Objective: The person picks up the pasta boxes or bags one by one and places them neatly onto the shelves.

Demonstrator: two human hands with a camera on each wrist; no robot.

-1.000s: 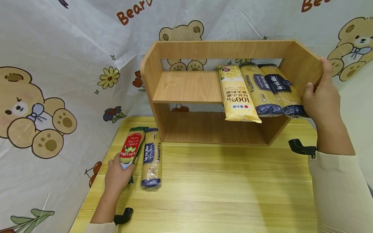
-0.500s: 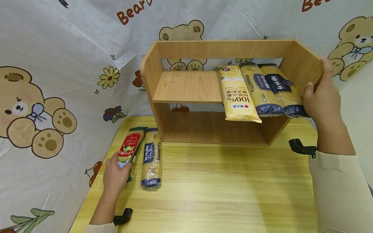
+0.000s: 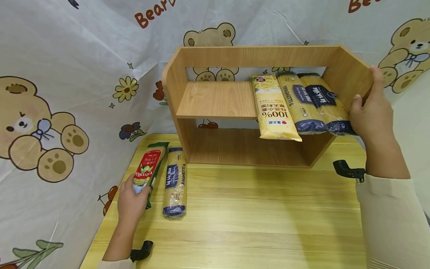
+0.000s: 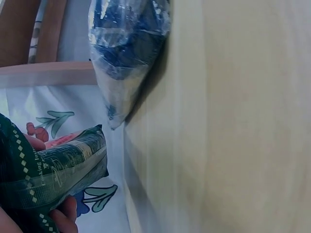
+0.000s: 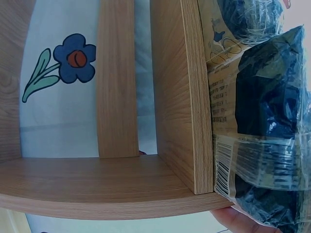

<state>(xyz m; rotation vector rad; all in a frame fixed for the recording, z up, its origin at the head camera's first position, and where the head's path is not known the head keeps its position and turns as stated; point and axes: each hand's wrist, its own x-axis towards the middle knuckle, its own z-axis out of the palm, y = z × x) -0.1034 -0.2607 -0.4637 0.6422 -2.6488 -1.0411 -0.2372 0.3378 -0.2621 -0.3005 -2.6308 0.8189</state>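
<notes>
My left hand [image 3: 131, 201] grips the near end of a green-edged spaghetti packet [image 3: 147, 166] with a red label. In the left wrist view this packet [image 4: 68, 167] is held off the table, thumb and fingers on opposite sides. Just right of it, a blue-ended spaghetti packet [image 3: 174, 183] lies on the table. My right hand [image 3: 374, 110] holds the right side panel of a two-tier wooden shelf [image 3: 215, 99], its thumb toward the front edge. Beside that panel, a yellow pasta packet [image 3: 275, 108] and two blue-ended spaghetti packets [image 3: 302, 104] lie side by side on the upper tier.
The shelf's lower board [image 3: 242, 147] stands on the wooden table [image 3: 252, 216]. Its left side panel [image 3: 176, 93] rises near the loose packets. A bear-patterned cloth [image 3: 97, 45] hangs behind and to the left. The packets' near ends overhang the upper tier.
My left hand has shifted slightly left with the red-labelled spaghetti packet, which has come away a little from the packet beside it. The right hand and shelf stay put.
</notes>
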